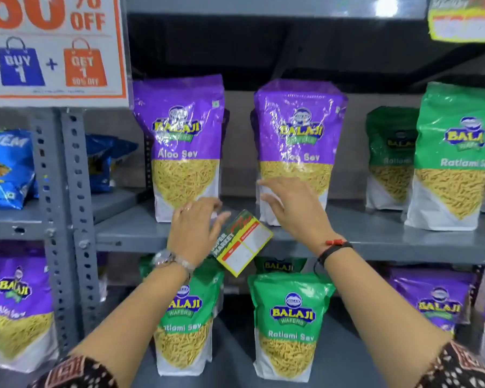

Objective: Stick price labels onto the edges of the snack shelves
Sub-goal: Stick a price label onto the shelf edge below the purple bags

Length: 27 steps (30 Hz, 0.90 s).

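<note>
A yellow-edged price label (244,243) with red and green print hangs tilted in front of the grey shelf edge (398,249). My left hand (192,229) pinches its upper left corner. The label's lower corner dips below the edge, over the green bags. My right hand (293,210) is just right of the label with fingers spread and nothing in it. It reaches over the shelf board toward the foot of the right purple Aloo Sev bag (297,130). A second purple Aloo Sev bag (184,141) stands behind my left hand.
Green Ratlami Sev bags (289,323) fill the shelf below, with more at the right (454,152) on the middle shelf. A perforated grey upright (67,205) stands at the left beside blue snack bags (6,166). A 50% OFF sign (53,49) hangs at the top left.
</note>
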{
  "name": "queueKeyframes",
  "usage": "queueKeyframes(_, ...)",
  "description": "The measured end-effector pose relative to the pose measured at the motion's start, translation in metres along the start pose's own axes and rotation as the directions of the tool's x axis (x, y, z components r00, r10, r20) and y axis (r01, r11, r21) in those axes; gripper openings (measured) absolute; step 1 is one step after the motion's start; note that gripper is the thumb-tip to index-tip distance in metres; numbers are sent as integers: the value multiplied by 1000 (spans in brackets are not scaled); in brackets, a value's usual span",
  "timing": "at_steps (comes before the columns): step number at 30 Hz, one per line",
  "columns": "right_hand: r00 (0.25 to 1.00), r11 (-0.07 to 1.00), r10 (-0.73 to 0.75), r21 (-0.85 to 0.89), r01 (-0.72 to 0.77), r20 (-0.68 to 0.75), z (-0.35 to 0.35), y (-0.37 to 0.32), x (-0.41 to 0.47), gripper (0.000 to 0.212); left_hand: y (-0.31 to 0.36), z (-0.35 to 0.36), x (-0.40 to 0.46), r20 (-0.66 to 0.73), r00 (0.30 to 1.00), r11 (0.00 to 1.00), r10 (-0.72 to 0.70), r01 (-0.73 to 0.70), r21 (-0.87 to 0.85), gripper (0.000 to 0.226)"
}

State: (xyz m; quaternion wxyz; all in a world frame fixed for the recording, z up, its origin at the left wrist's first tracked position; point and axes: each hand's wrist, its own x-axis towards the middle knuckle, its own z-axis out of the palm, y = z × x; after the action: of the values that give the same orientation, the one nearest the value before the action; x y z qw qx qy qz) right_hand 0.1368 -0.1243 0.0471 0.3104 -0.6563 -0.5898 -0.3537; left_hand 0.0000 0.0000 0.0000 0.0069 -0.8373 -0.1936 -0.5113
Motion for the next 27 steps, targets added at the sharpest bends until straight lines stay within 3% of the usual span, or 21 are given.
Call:
queueKeyframes(4,989,998,-36,47,29,141,36,-16,-9,26,-21,18,-34,93,994,995,-49,57,-88,16)
queueKeyframes(7,997,989,16,148,-27,73,42,-22,-12,15,-19,21,-34,40,992,962,-121,127,-241,17)
queueKeyframes(13,996,973,-71,219,79,-44,43,-39,-55,12,-20,24,-45,-36,991,929,-125,104,-355,8)
queueKeyframes(17,959,859,197,507,-70,-203,51,-48,-96,15,-12,19,-61,-76,991,911,-113,72,-407,9)
queueKeyframes(20,907,740,390,640,-207,-158,56,-44,-103,15,-7,13,-65,-92,992,891,-80,30,-452,14)
queueKeyframes(23,861,678,505,643,-355,-57,61,-36,-101,25,-9,10,-66,-11,991,876,-134,114,-469,21)
queueKeyframes(27,871,734,488,568,-373,-59,64,-33,-94,21,-12,13,-64,7,956,829,-293,258,-496,37)
